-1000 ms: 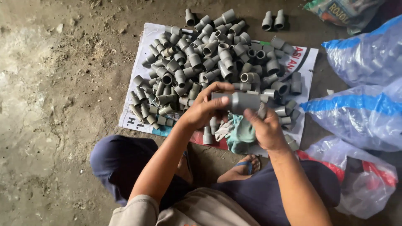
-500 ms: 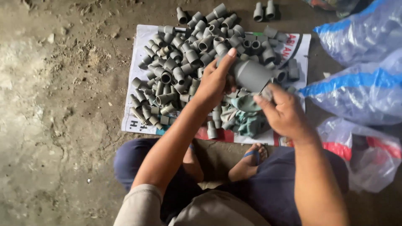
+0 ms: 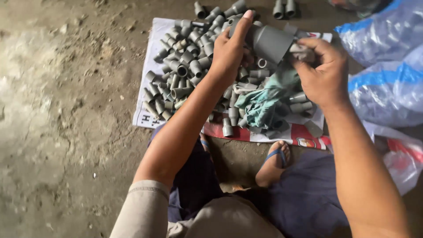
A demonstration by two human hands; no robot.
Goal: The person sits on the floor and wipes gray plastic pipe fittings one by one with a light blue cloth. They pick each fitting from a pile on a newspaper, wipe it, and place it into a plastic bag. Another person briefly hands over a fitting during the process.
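Left hand (image 3: pixel 229 50) gripping grey pipe fitting (image 3: pixel 269 42), fittings pile (image 3: pixel 185 66) beneath

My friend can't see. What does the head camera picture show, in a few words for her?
A person's left hand holds a grey pipe fitting while the right hand pinches a green rag against its end. Below lies a pile of small grey fittings on a printed sheet on the dirt floor.

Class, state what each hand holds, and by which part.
Left hand: grey pipe fitting, gripped at its narrow end. Right hand: green cloth, pinched by its upper end.
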